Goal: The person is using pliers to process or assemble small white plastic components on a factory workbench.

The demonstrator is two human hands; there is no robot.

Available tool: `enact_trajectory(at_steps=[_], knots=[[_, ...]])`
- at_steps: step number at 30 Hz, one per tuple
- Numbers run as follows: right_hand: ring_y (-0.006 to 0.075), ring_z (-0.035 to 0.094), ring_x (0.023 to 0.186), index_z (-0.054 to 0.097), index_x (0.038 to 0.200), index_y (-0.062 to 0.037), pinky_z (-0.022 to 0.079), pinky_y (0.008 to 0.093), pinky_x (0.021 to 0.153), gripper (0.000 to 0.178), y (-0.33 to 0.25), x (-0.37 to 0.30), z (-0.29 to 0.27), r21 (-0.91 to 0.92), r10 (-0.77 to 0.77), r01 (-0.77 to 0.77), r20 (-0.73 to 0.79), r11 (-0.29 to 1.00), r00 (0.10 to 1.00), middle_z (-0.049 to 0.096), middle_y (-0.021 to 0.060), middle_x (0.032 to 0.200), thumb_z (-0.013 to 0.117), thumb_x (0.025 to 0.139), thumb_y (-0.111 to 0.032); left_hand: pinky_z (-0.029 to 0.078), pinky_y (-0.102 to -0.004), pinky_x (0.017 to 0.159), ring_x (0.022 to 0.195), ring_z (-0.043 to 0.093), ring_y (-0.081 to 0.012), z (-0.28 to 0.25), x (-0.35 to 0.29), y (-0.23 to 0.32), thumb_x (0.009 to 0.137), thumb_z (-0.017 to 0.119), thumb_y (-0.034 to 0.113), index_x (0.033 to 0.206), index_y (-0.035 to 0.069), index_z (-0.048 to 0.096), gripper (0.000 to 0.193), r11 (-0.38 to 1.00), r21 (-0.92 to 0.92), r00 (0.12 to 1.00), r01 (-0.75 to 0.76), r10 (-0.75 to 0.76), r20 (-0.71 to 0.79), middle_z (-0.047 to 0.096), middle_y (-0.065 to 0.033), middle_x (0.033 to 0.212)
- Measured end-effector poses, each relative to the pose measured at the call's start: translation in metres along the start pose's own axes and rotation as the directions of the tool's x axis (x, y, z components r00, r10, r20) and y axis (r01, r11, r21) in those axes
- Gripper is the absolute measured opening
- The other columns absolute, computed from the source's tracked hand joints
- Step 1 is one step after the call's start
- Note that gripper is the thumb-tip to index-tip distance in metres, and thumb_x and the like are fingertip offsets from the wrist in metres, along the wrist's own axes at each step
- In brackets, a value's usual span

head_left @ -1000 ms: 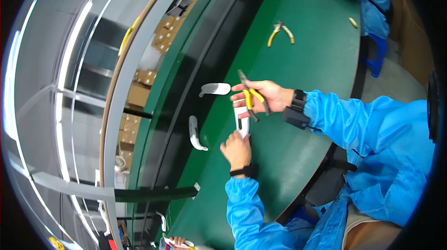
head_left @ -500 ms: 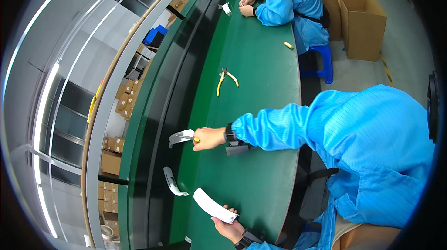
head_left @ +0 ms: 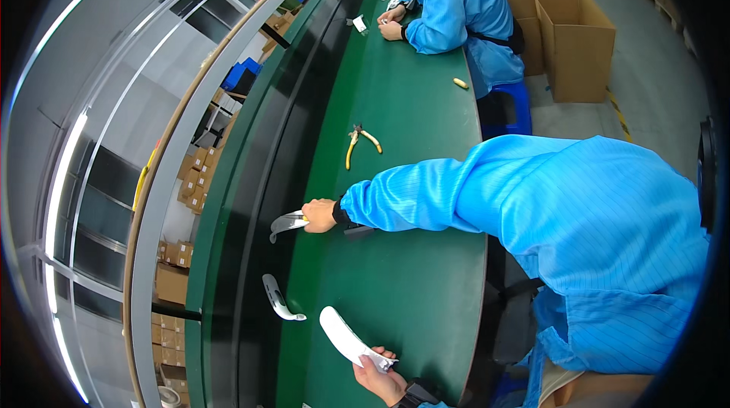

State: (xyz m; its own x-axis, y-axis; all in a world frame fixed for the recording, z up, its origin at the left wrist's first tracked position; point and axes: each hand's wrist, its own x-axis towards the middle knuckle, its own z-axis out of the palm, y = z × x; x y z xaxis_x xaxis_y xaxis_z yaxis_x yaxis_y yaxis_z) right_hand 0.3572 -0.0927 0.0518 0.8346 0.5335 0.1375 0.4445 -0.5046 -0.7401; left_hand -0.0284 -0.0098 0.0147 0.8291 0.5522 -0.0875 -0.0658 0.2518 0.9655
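Hands first, from the head camera, the only view I have: my right hand [head_left: 319, 215] is stretched far forward across the green bench [head_left: 411, 271], closed around the near end of a grey-white curved plastic piece [head_left: 286, 224] that lies at the edge of the dark conveyor strip [head_left: 255, 203], the arm extended because the strip runs along the far side of the bench. My left hand [head_left: 380, 377] stays low by my body, fingers pinched on one end of a white curved shell [head_left: 346, 339], which juts out over the bench, kept clear of the surface. A third curved piece [head_left: 277, 298] lies loose on the strip between the two. Yellow-handled pliers [head_left: 361, 142] rest further along the bench (well apart from either hand). Beyond them a co-worker in a blue smock [head_left: 449, 5] sits at the same bench, with cardboard boxes [head_left: 570, 31] on the floor and cartons [head_left: 194, 172] stacked past the metal rail.
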Motion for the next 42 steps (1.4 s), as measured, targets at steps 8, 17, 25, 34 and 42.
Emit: enact_trajectory(at_steps=[8, 17, 25, 34, 42], knots=[[0.0173, 0.063, 0.071, 0.054, 0.104, 0.0013, 0.053, 0.0308, 0.064, 0.033, -0.016, -0.13, -0.02, 0.614, -0.048, -0.308, 0.492, 0.727, 0.869, 0.062, 0.0095, 0.08, 0.045, 0.096, -0.029, 0.051, -0.0334, 0.056, 0.058, 0.058, -0.0219, 0.056, -0.066, 0.0, 0.099, 0.048, 0.024, 0.12, -0.003, 0.04, 0.034, 0.997, 0.071, 0.997, -0.042, 0.037, 0.072, 0.06, -0.0159, 0.075], [0.0202, 0.059, 0.07, 0.053, 0.092, 0.0009, 0.047, 0.0349, 0.065, 0.038, -0.02, -0.244, -0.039, 0.498, -0.497, 0.304, 0.316, 0.812, 0.808, 0.063, 0.0086, 0.075, 0.04, 0.099, -0.034, 0.055, -0.0326, 0.064, 0.066, 0.066, -0.0258, 0.115, -0.193, -0.067, 0.097, 0.049, 0.033, 0.137, 0.0, 0.03, 0.056, 0.998, -0.054, 1.0, -0.024, 0.024, 0.001, 0.064, -0.0227, 0.089], [0.0161, 0.059, 0.063, 0.051, 0.088, 0.0003, 0.047, 0.0324, 0.059, 0.033, -0.042, -0.295, -0.02, 0.705, -0.388, -0.034, 0.428, 0.708, 0.816, 0.06, 0.0081, 0.069, 0.043, 0.098, -0.03, 0.054, -0.041, 0.072, 0.076, 0.066, -0.033, 0.127, -0.208, -0.094, 0.099, 0.029, 0.054, 0.135, -0.006, 0.031, 0.07, 0.982, -0.19, 0.999, -0.014, 0.023, 0.049, 0.064, -0.0245, 0.091], [0.0139, 0.058, 0.056, 0.048, 0.084, -0.0008, 0.049, 0.0294, 0.053, 0.024, -0.071, -0.327, -0.01, 0.799, -0.434, 0.002, 0.324, 0.601, 0.84, 0.057, 0.0049, 0.066, 0.046, 0.096, -0.021, 0.052, -0.0392, 0.067, 0.069, 0.063, -0.029, 0.118, -0.192, -0.107, 0.094, 0.024, 0.068, 0.137, -0.001, 0.033, 0.082, 0.861, -0.486, 0.987, 0.151, -0.108, 0.116, 0.063, -0.0199, 0.084], [0.0142, 0.054, 0.055, 0.046, 0.089, -0.0013, 0.046, 0.0296, 0.052, 0.038, -0.075, -0.341, 0.019, 0.687, -0.424, 0.054, 0.383, 0.725, 0.821, 0.052, 0.0044, 0.061, 0.044, 0.101, -0.037, 0.053, -0.0452, 0.063, 0.072, 0.062, -0.0298, 0.126, -0.19, -0.093, 0.094, 0.025, 0.068, 0.144, 0.014, 0.028, 0.074, 0.706, -0.669, 0.959, 0.233, -0.281, 0.038, 0.056, -0.0121, 0.117]])
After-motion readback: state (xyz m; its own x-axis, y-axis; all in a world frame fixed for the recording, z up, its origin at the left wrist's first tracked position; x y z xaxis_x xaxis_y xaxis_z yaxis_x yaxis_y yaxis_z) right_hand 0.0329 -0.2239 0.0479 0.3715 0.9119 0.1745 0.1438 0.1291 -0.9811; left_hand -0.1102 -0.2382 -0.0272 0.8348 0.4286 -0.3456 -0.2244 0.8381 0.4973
